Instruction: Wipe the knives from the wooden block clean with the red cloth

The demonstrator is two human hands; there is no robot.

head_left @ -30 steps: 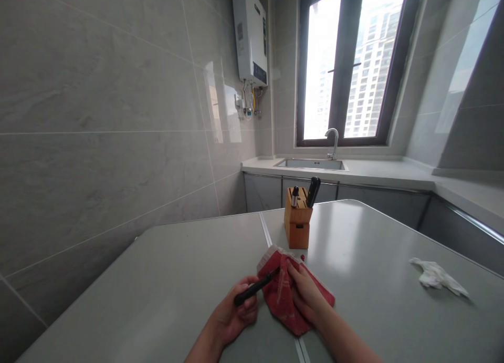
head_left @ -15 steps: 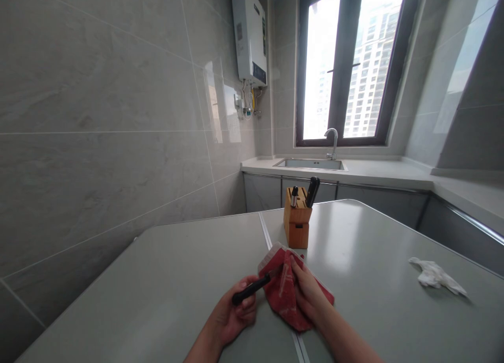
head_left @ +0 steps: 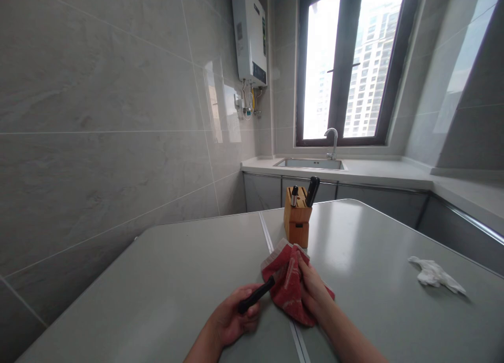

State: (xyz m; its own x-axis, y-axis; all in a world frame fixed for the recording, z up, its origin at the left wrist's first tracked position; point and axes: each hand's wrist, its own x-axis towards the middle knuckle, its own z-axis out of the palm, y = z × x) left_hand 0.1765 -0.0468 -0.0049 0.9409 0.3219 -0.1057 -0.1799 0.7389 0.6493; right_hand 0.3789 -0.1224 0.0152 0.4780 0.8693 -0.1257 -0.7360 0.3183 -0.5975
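As I watch through the head camera, my left hand (head_left: 240,314) has its fingers curled around the handle of a black-handled knife (head_left: 255,294), its grip closed with the butt end pointing back toward the wearer. The knife slants up and to the right above the surface (head_left: 177,268), and only a short piece of blade shows before it runs into a red towel (head_left: 284,292). My right hand (head_left: 313,287) has that towel pinched in folds, its grip drawn together on the cloth; how far the blade reaches inside I cannot tell. The towel's pale hem points away from me, just in front of a wooden knife block (head_left: 298,224), and I cannot make out whether the two touch. The block stands upright on the surface, with a large black handle (head_left: 313,191) leaning from its right side and a shorter black-and-silver handle (head_left: 294,196) at its left. Well apart to the right lies a crumpled white tissue (head_left: 435,275). Beyond, I see a sink (head_left: 315,164) with a curved faucet (head_left: 335,142).
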